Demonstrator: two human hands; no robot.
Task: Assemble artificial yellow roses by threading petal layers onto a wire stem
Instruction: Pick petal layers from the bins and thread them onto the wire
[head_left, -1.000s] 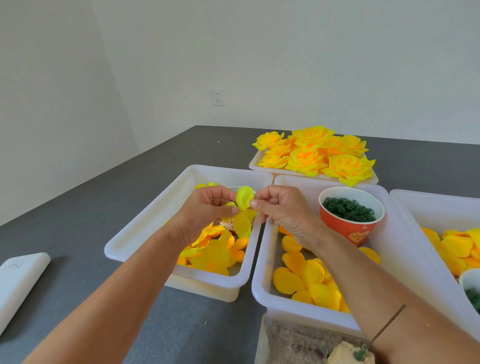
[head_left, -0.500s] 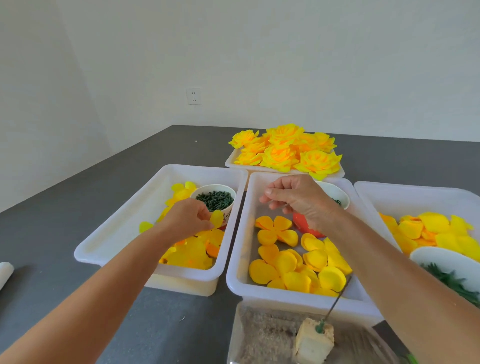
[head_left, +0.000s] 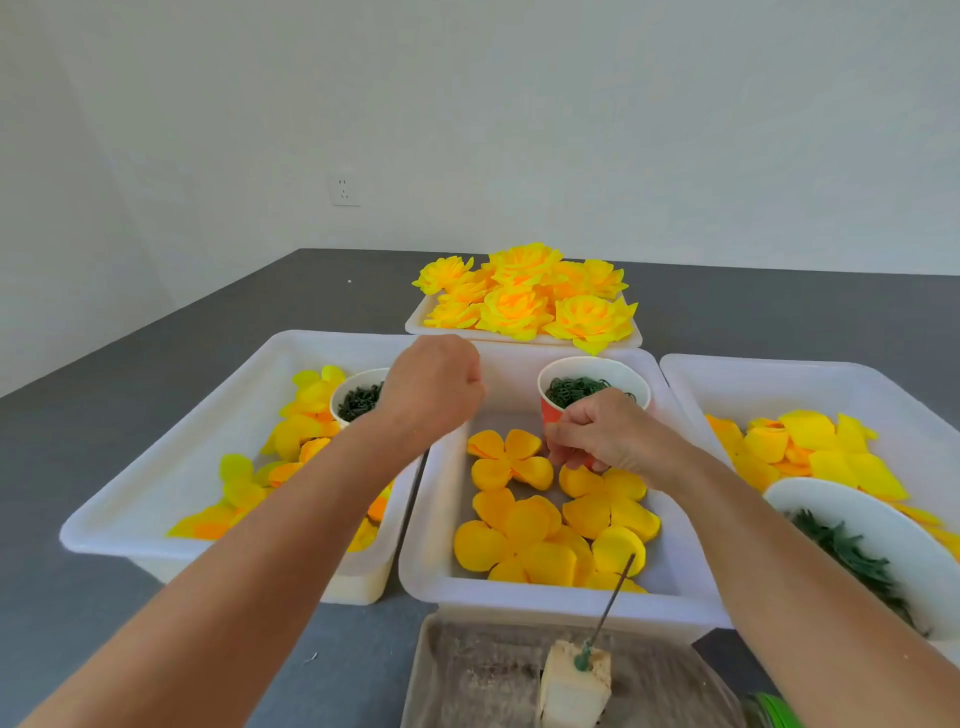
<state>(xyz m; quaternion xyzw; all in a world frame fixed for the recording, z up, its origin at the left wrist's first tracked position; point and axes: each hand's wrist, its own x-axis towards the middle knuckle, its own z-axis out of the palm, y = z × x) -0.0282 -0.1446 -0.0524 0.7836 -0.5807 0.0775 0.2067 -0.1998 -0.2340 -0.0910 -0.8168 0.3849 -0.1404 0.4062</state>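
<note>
My right hand (head_left: 602, 436) grip curls over a floppy, featherlight orange-yellow four-lobed fabric petal layer (head_left: 511, 460), best pinched centrally; left hand (head_left: 431, 384) fisted, contents hidden.

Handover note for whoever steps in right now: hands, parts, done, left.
Left hand: fist over the gap between the left bin and the middle bin; what it holds is hidden.
Right hand: fingers curled down at the petal layers in the middle bin, in front of the red cup of green pieces; a grip is not clear.
Wire stem: bare, standing tilted in the foam block in the near tray.
Done: finished roses piled in the far tray.
Left: thread layers onto this stem.
</note>
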